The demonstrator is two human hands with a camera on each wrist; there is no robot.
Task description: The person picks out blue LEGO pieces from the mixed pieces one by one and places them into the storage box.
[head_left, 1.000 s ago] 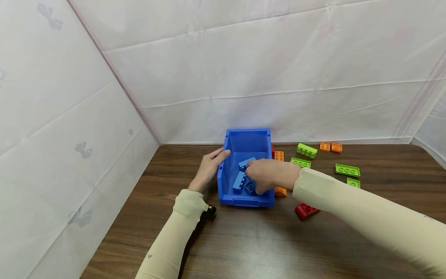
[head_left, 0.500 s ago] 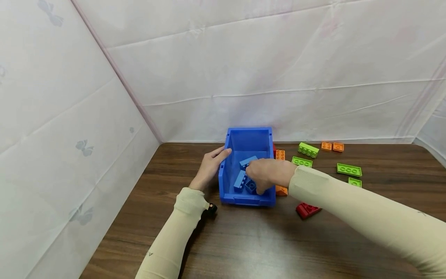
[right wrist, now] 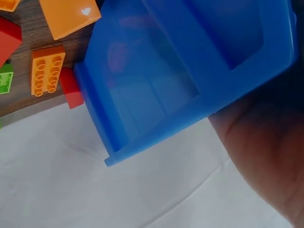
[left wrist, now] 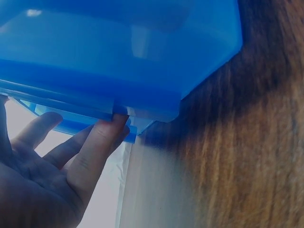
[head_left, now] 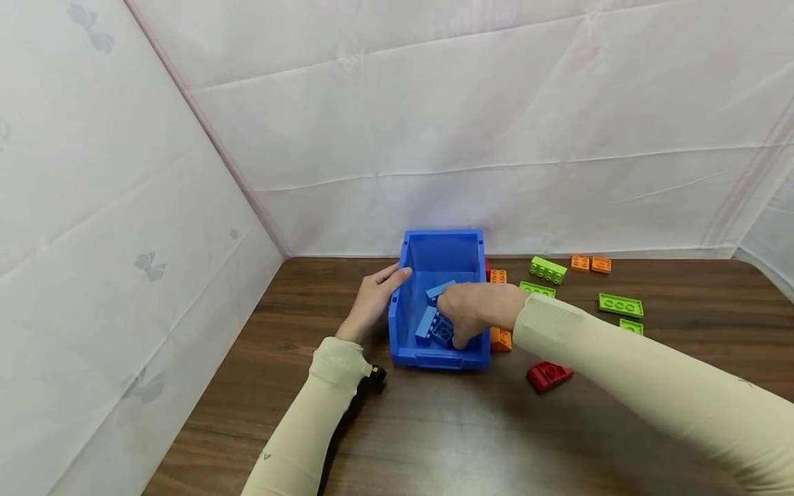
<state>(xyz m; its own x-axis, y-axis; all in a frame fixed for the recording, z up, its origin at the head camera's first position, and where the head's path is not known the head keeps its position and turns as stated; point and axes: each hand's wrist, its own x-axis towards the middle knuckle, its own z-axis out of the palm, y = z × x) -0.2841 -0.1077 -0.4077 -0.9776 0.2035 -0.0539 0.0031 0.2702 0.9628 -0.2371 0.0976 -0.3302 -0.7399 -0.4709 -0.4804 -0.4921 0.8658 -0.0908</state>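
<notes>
A blue plastic bin (head_left: 443, 249) stands on the table near the back wall. My left hand (head_left: 371, 297) holds its left rim, thumb on the rim's top edge; in the left wrist view, fingers (left wrist: 92, 152) reach to the rim. My right hand (head_left: 474, 308) is down inside the bin over several blue toy bricks (head_left: 426, 324). Right beside its thumb lies a darker blue square brick (head_left: 442, 332), open underside up. The right fingertips are hidden behind the hand, and in the right wrist view the bin wall (right wrist: 137, 85) covers them.
Right of the bin lie orange bricks (head_left: 501, 339), a red brick (head_left: 548, 376), green bricks (head_left: 548, 270) and green plates (head_left: 620, 304). Small orange pieces (head_left: 579, 262) sit near the back wall. White patterned sheeting (head_left: 434, 138) closes off the back and left.
The dark square brick has shifted slightly left and turned a little beside the right hand. The right hand has tilted a bit. The left hand and bin stay put.
</notes>
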